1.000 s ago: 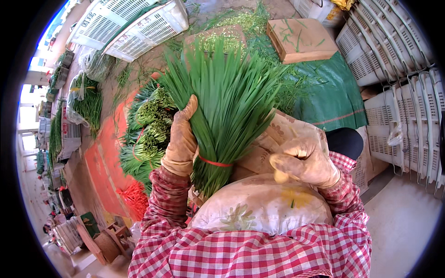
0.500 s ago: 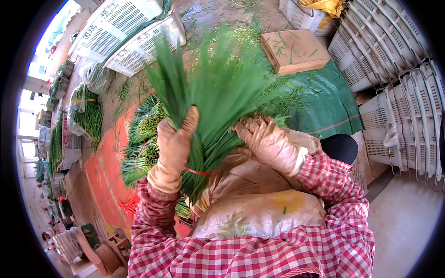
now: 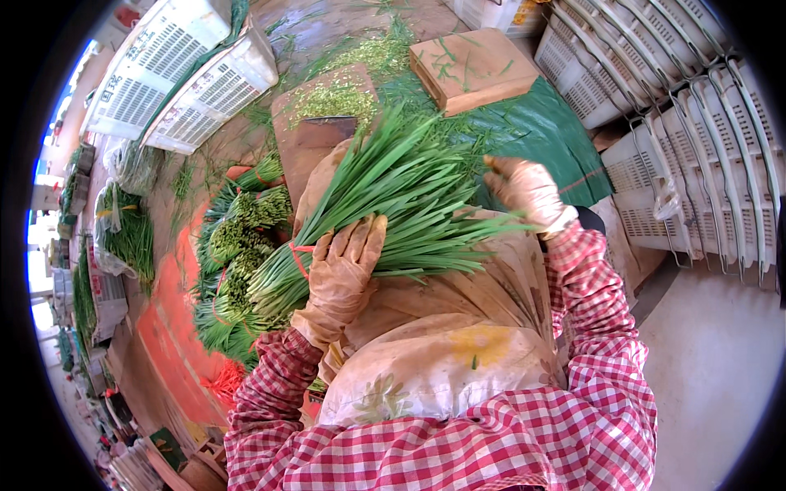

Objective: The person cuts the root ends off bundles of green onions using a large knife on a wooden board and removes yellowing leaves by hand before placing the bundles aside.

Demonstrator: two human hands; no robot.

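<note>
A large bunch of garlic chives (image 3: 409, 196) lies slanting over my lap, its leaf tips fanned to the upper right. A thin red tie (image 3: 300, 259) rings it near the cut stalk ends. Just right of the tie, my left hand (image 3: 348, 258), in a soiled pale glove, lies over the bunch and grips it, the thumb hidden beneath. My gloved right hand (image 3: 528, 192) is in the air right of the leaf tips, thumb and fingers apart with nothing seen in them. At my left, several tied chive bundles (image 3: 237, 237) are stacked on a red sheet (image 3: 168, 323).
A brown board (image 3: 295, 155) with green trimmings stands ahead of my lap. Beyond are a wooden block (image 3: 475, 69) and a green tarp (image 3: 565, 155). White crates (image 3: 720, 155) are stacked at the right; more white crates (image 3: 209, 86) stand far left. Red ties (image 3: 225, 380) lie at lower left.
The chive bunch has gone from upright, held by both hands, to lying slanted across my lap. My right hand has let go and moved right; my left hand has turned over onto the bunch.
</note>
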